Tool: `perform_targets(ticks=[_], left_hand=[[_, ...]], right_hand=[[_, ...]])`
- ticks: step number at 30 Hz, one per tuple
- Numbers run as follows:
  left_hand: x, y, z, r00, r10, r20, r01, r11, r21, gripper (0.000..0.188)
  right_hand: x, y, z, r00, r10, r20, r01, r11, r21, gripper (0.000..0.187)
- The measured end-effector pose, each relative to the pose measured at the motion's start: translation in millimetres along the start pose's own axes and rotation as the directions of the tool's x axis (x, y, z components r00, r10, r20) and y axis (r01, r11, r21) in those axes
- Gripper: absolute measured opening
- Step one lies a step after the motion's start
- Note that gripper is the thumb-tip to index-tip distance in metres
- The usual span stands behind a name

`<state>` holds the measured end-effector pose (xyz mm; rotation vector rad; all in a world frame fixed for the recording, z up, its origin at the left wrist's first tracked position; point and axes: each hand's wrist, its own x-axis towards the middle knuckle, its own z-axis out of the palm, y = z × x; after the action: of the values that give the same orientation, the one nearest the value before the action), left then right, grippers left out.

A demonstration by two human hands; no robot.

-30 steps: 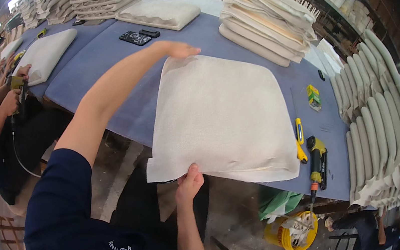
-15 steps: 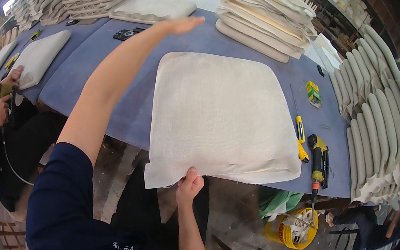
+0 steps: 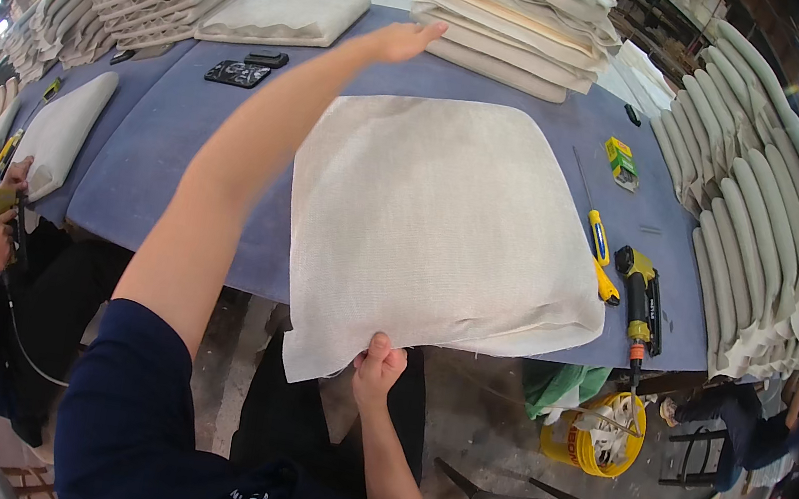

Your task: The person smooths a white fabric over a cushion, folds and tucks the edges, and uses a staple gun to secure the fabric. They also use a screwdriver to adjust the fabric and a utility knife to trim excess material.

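Observation:
A seat pad covered in off-white woven fabric lies in front of me, its near side reaching past the table edge. My right hand grips the fabric's near edge, thumb on top, and a loose corner hangs to its left. Beyond the pad's far left corner my left hand is stretched out, fingers extended and holding nothing. It appears in front of a stack of fabric pieces and pads; whether it touches the stack I cannot tell. My left forearm crosses over the pad's left edge.
Right of the pad lie a yellow-handled screwdriver, a yellow tool, a staple gun and a small green-yellow box. Cushion stacks line the right. A yellow bucket stands below. A co-worker's hands work at left.
My left hand has moved a little right and farther out, toward the stack. My right hand keeps its grip on the fabric edge. The whole view has shifted slightly.

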<state>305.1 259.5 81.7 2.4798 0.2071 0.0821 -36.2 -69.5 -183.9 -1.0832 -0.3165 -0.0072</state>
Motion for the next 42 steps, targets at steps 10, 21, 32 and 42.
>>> perform_targets(ticks=[10, 21, 32, 42], left_hand=[[-6.2, -30.6, -0.1, 0.997, 0.078, 0.009, -0.077, 0.995, -0.068, 0.096], [-21.2, -48.8, 34.1, 1.0, -0.026, 0.013, 0.025, 0.999, 0.046, 0.086], [-169.2, -4.6, 123.4, 0.841, 0.536, 0.071, -0.472, 0.663, 0.581, 0.058], [-346.1, 65.9, 143.0, 0.854, 0.488, 0.179, -0.478, 0.602, 0.64, 0.059]], right_hand=[[1.0, 0.8, -0.2, 0.999, -0.037, 0.02, 0.037, 0.999, -0.023, 0.05], [-1.0, 9.6, -2.8, 0.999, -0.044, -0.006, 0.044, 0.998, -0.051, 0.053], [-4.1, -24.0, 4.3, 0.973, 0.229, -0.034, -0.232, 0.966, -0.111, 0.055], [-22.3, -49.5, 22.6, 0.924, 0.375, -0.077, -0.344, 0.9, 0.266, 0.044]])
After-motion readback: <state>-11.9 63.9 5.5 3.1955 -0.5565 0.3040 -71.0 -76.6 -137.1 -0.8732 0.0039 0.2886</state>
